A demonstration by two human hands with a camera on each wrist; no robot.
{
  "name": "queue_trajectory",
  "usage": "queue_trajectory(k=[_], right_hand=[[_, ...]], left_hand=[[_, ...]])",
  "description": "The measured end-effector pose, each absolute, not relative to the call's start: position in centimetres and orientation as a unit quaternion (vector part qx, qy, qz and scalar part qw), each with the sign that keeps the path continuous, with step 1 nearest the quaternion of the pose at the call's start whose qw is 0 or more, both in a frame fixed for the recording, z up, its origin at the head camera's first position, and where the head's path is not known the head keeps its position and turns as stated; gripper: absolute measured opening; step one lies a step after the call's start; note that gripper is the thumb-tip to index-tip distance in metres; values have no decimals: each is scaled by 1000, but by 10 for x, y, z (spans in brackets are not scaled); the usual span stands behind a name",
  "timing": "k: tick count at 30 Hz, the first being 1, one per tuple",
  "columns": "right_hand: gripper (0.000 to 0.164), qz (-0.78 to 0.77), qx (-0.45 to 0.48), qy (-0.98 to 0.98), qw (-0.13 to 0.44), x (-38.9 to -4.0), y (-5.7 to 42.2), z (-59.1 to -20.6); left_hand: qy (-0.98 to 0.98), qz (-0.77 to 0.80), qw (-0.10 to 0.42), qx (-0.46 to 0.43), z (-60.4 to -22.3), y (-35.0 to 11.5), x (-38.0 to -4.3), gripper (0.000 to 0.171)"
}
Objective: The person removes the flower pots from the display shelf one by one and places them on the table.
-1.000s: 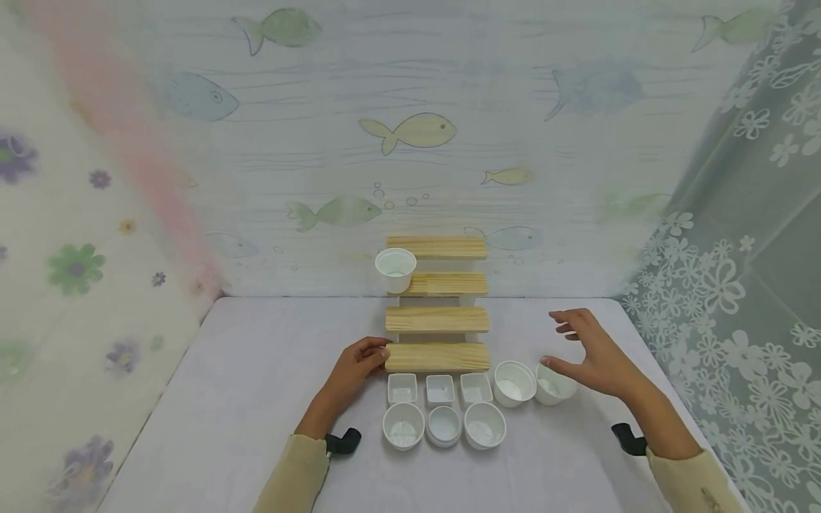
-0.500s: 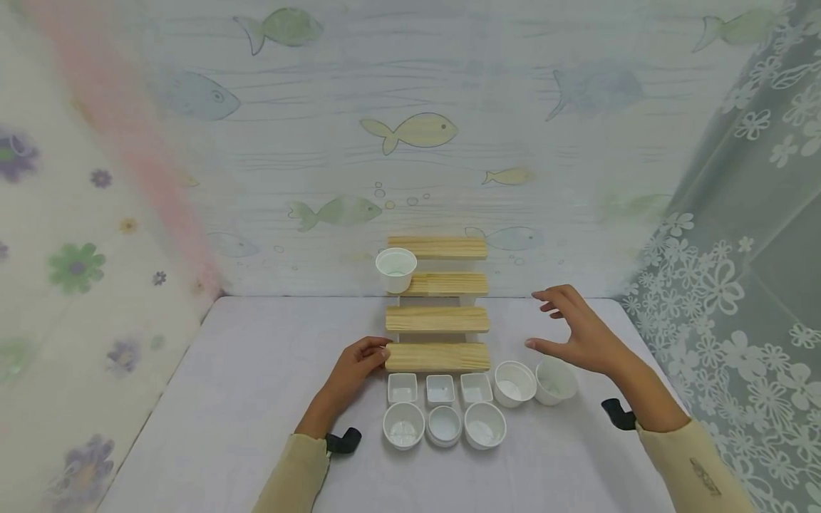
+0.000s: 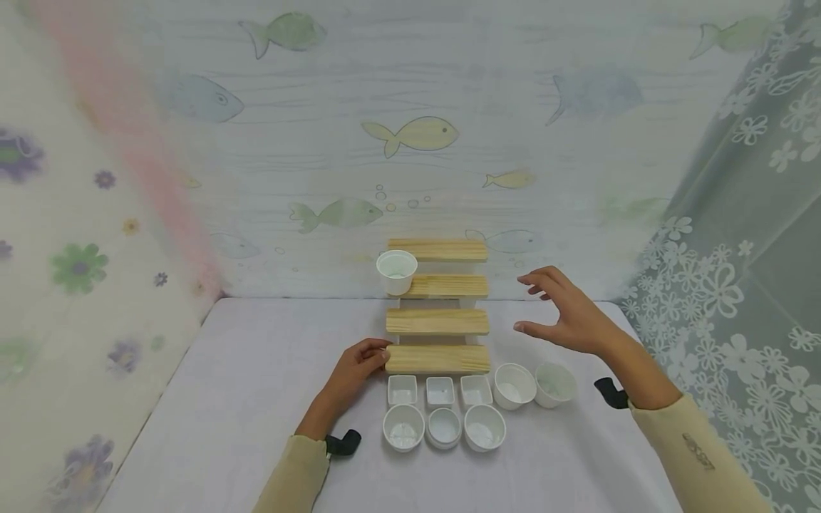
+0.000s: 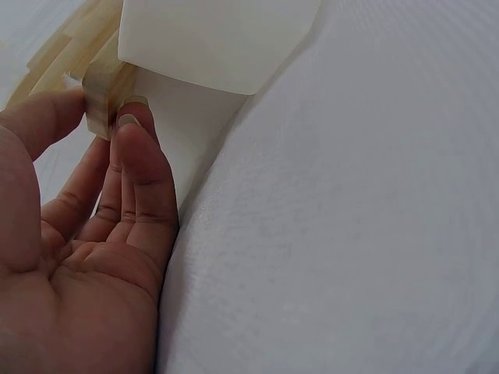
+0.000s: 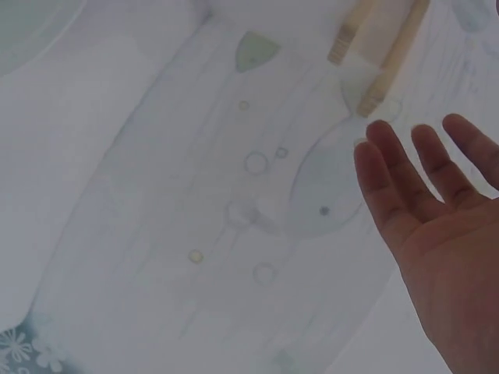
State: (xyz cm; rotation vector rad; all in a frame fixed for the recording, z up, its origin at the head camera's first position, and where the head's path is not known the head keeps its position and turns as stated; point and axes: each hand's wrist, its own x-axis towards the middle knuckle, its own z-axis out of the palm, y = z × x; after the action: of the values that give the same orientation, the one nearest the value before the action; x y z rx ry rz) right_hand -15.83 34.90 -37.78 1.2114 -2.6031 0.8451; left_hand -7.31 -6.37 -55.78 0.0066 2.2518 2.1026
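A stepped rack [image 3: 437, 322] with wooden slats on white supports stands against the back wall. My left hand [image 3: 354, 367] pinches the left end of its lowest slat [image 4: 100, 97], thumb on one side and fingers on the other. My right hand [image 3: 567, 313] hangs in the air to the right of the rack, fingers spread from the thumb and holding nothing. One round white cup [image 3: 397, 272] sits at the left end of an upper slat. Two more round cups, one white cup [image 3: 514, 386] and a paler cup [image 3: 555, 385], stand below my right hand.
In front of the rack are several small square dishes [image 3: 440, 392] in a row. Nearer to me stand a white bowl [image 3: 403, 427], a smaller round bowl [image 3: 444, 427] and another bowl [image 3: 484, 427]. A lace curtain [image 3: 725, 285] hangs at the right.
My right hand has moved left and away from me, off the paler cup toward the rack. The left hand keeps its grip on the lowest slat.
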Motion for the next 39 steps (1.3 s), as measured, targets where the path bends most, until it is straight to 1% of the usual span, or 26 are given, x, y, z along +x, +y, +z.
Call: queue_trajectory(k=[8,14,19,24,31,39], right_hand=[[75,280,419,-861,68,-167,335,-368],[74,276,429,-858,56,-174,323,-356],[74,273,436,-856,49,-180,313,-350],[72,276,444,-851,48,-183,305,-348],[67,274,468,-838,63,-191,289,-346],[65,268,468,-841,42,-193,264,-340]], left_hand=[[731,682,32,7,-561,-64,-75,35],[740,672,23,15,-561,-65,-76,32],[738,674,22,17,-562,-65,-77,34],[736,676,26,18,-561,-65,-76,34],[736,676,32,14,-560,-65,-76,34],[738,674,25,14,-563,-67,-76,33]])
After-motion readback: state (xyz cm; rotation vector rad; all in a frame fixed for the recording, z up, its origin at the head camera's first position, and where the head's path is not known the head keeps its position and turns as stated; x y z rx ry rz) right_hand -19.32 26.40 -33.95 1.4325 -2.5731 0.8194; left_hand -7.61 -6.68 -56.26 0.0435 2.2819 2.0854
